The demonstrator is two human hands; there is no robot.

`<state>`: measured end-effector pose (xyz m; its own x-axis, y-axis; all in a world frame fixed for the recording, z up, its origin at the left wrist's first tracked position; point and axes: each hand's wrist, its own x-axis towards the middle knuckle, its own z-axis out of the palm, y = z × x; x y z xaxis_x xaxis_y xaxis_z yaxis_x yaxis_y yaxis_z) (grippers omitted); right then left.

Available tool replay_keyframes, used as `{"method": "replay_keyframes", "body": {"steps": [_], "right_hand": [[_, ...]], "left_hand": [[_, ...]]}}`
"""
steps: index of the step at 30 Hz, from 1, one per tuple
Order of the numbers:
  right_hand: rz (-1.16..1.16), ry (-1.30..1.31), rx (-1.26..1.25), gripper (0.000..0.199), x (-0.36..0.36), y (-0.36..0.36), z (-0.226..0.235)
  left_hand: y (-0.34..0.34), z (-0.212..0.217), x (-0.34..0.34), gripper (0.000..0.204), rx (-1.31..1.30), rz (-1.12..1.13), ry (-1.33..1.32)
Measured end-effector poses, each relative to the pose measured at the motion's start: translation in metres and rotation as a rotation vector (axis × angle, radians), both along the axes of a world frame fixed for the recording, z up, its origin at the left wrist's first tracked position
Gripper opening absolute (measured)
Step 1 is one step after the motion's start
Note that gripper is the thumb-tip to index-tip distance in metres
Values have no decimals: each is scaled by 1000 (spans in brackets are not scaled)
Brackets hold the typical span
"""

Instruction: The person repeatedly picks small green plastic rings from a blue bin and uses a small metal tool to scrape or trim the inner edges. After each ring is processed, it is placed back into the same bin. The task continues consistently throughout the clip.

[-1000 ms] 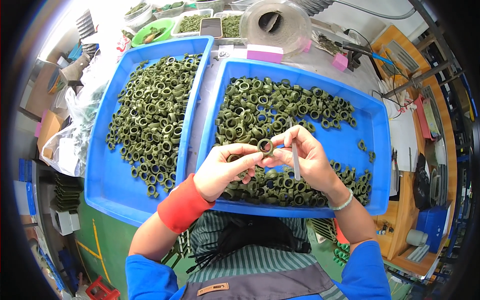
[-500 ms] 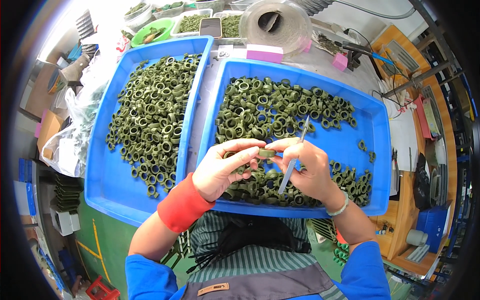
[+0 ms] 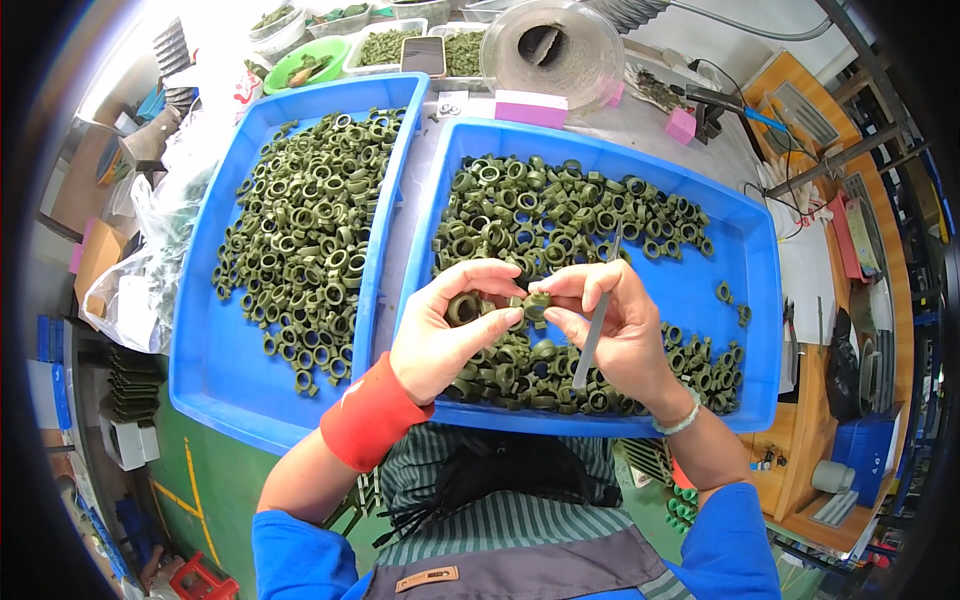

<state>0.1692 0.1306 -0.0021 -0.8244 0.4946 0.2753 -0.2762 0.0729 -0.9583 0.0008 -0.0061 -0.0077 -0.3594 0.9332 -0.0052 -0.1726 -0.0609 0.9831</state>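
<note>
Over the right-hand blue tray (image 3: pixel 690 285), I hold a small dark-green ring (image 3: pixel 537 308) between both hands. Its edge is pinched by the thumb and fingers of my left hand (image 3: pixel 445 325), which wears a red wristband. My right hand (image 3: pixel 625 335) touches the ring's other side with thumb and fingertips. A slim scalpel (image 3: pixel 592 345) with a flat grey handle is tucked in the same right hand, its thin end pointing away from me. Below and beyond my hands lie many loose green rings (image 3: pixel 530 200) in the tray; my fingers hide some of them.
A second blue tray (image 3: pixel 215 385), holding a heap of similar rings (image 3: pixel 305 220), stands at the left. Along the back are a phone (image 3: pixel 423 55), a pink block (image 3: pixel 530 108), a large clear round container (image 3: pixel 590 60) and a green bowl (image 3: pixel 305 65). Wooden shelving is at right.
The ring has turned between my fingertips, from side-on to more tilted. My right fingers have opened out a little, and the scalpel has shifted slightly right and stands steeper.
</note>
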Motion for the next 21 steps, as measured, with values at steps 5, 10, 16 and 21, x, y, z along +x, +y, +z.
{"method": "replay_keyframes", "body": {"steps": [5,10,16,21], "right_hand": [[-55,47,120,27,0,-5,-1],[-120,2,225,28,0,-3,-3],[7,-492,327,30,9,18,-9],[190,-710,729,27,14,13,-24]], "left_hand": [[0,2,1,31,-29,-5,-32],[-1,1,1,23,-53,19,23],[-1,7,-7,25,-192,68,-463],[0,4,-17,25,-175,-13,-664]]}}
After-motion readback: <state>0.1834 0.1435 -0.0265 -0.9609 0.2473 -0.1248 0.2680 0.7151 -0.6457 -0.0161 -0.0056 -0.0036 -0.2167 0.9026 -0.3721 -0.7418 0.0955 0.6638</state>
